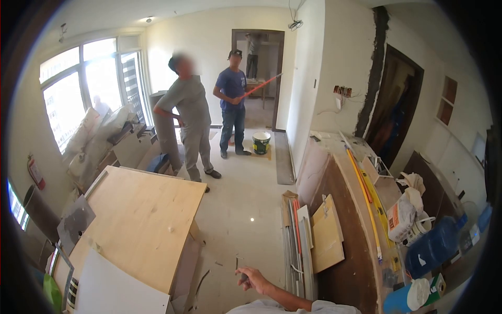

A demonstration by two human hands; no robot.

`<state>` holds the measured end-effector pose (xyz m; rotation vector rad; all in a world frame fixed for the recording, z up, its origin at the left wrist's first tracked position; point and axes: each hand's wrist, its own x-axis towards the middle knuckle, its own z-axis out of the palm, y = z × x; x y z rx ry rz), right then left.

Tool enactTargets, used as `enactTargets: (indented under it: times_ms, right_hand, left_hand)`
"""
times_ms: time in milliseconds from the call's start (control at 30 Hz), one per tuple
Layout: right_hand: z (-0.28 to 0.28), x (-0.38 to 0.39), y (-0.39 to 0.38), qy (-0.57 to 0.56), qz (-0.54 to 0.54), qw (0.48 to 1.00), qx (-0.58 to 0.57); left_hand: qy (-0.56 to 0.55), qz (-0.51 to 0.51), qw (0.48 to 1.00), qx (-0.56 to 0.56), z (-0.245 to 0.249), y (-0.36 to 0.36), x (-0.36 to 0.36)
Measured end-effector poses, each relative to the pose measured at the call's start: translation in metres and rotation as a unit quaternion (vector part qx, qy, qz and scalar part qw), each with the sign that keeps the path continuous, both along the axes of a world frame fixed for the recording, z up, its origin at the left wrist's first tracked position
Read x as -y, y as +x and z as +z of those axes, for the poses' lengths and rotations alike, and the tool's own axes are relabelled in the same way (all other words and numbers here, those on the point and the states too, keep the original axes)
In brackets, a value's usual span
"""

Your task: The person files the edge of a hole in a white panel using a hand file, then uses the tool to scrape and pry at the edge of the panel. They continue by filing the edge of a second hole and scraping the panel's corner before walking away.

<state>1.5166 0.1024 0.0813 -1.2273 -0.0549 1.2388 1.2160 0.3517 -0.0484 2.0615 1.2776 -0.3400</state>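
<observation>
My right hand (253, 280) reaches forward low in the middle of the view, above the tiled floor (235, 225). Its fingers are curled, with a small dark patch between them that I cannot make out. My left hand does not show. To the left of my hand is a large plywood sheet (151, 209), with a white panel (112, 282) lying over its near end. Dark thin scraps (203, 281) lie on the floor beside the hand. Right of it, long strips and pipes (294, 246) lie against a brown counter panel (348, 251).
One person in grey (191, 110) stands beyond the plywood; another in blue (231, 86) holds a red pole (261, 86). A bucket (261, 142) stands near the doorway. The counter bears a yellow level (377, 206), a blue water jug (433, 255) and bags. Wrapped bundles (86, 136) lean by the window.
</observation>
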Motion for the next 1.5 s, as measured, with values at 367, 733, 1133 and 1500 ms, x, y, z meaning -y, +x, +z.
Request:
enactTargets:
  times_ms: [367,733,1133,1500]
  right_hand:
    - [0.019,-0.01,0.028,0.022,0.119,0.993,0.018]
    - [0.042,-0.024,0.005,0.06,0.354,0.886,0.295]
    - [0.053,-0.008,0.015,-0.103,0.455,0.657,0.593]
    - [0.117,-0.067,-0.025,0.052,0.399,0.654,0.64]
  left_hand:
    - [-0.017,0.032,0.999,-0.013,-0.009,0.018,0.02]
    - [-0.035,0.039,0.998,-0.018,-0.023,0.006,0.029]
    - [-0.006,0.038,0.999,0.0,0.029,-0.062,0.117]
    - [0.036,-0.026,0.938,0.343,0.174,-0.001,0.107]
